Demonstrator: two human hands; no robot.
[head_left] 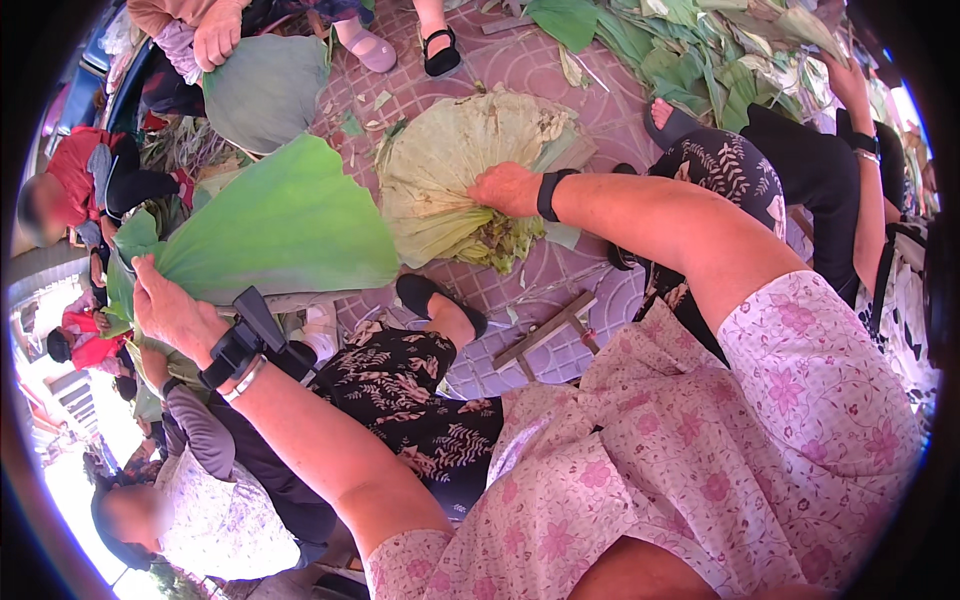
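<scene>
My left hand (172, 308), with a black strapped device at the wrist, is closed on the edge of a big green lotus leaf (290, 225). The leaf spreads out to the right of that hand. My right hand (508, 188) lies at the gathered middle of a round bundle of pale, dry lotus leaves (440, 150), its fingers curled on the folds. Crumpled greenish leaf ends (495, 240) stick out at the bundle's near edge. The fingertips of the right hand are partly hidden.
A co-worker's hand (219, 35) holds a grey-green leaf (268, 90) at the far left. A heap of loose leaves (700, 60) lies at the far right. Other people sit close on both sides. A small wooden stool (545, 330) stands on the patterned paving (475, 310).
</scene>
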